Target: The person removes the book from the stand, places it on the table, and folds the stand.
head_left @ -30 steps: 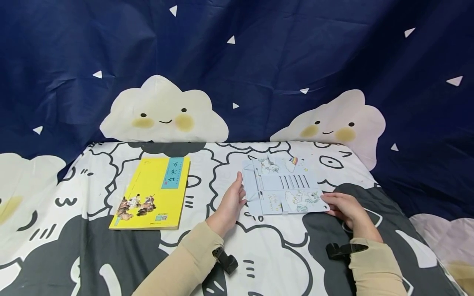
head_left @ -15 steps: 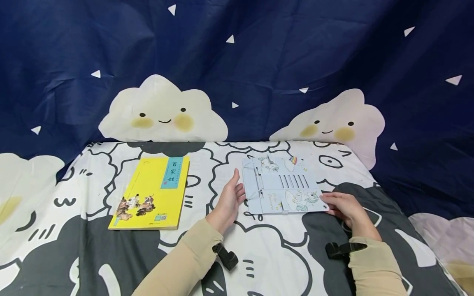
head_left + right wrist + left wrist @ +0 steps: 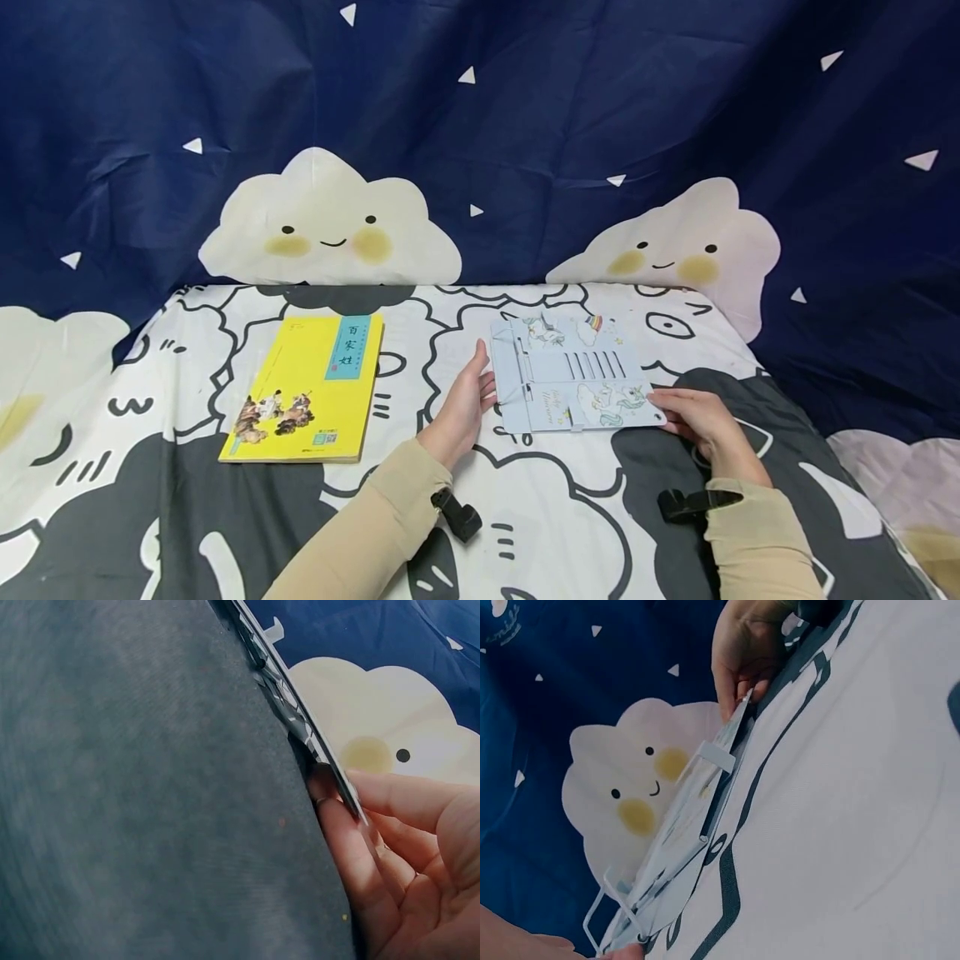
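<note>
A light-blue folding book stand [image 3: 549, 367] with unicorn and rainbow pictures lies folded on the bed-like patterned cloth, right of centre. At its near right corner, my right hand [image 3: 708, 427] pinches the edge, thumb above and fingers beneath, as the right wrist view shows. My left hand [image 3: 456, 417] is at the stand's left edge. Its fingertips touch that edge while the thumb points up, apart from the stand. Two wire arms [image 3: 607, 915] stick up from the stand in the left wrist view. To the left lies a yellow book [image 3: 307, 387] with a blue title panel.
The cloth [image 3: 525, 517] is white and dark grey with cartoon sheep outlines. Behind it hangs a navy curtain [image 3: 525, 108] with clouds and triangles. A black strapped device sits on each sleeve cuff.
My left thumb has lifted away from the stand's left edge. The right hand keeps its pinch, and the stand and the yellow book stay in place.
</note>
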The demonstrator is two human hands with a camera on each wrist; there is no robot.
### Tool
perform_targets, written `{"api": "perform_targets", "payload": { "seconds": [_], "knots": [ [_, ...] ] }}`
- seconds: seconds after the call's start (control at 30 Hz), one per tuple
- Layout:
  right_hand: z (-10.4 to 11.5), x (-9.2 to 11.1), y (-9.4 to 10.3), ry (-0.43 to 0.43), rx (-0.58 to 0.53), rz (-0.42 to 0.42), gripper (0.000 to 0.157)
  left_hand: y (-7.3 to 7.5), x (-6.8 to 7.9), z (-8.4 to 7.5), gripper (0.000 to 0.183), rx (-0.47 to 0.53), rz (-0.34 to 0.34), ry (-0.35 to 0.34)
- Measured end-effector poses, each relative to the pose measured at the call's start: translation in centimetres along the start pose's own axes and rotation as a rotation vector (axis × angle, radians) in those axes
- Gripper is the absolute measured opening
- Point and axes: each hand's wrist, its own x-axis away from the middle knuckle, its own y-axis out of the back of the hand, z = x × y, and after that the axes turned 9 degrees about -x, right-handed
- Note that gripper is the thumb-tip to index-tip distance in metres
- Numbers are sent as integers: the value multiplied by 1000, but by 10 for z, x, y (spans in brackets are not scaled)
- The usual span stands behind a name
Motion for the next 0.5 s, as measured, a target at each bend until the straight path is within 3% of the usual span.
{"api": "perform_targets", "payload": {
  "seconds": [0.23, 0.33, 0.5],
  "knots": [
    [0, 0, 0, 5, 6, 4, 10, -4, 1, -1, 86, -43, -11, 12],
    [0, 0, 1, 0, 9, 4, 7, -8, 2, -1, 78, -81, 2, 0],
    [0, 1, 1, -1, 20, 3, 6, -16, 7, 2, 71, -274, 28, -33]
  ]
}}
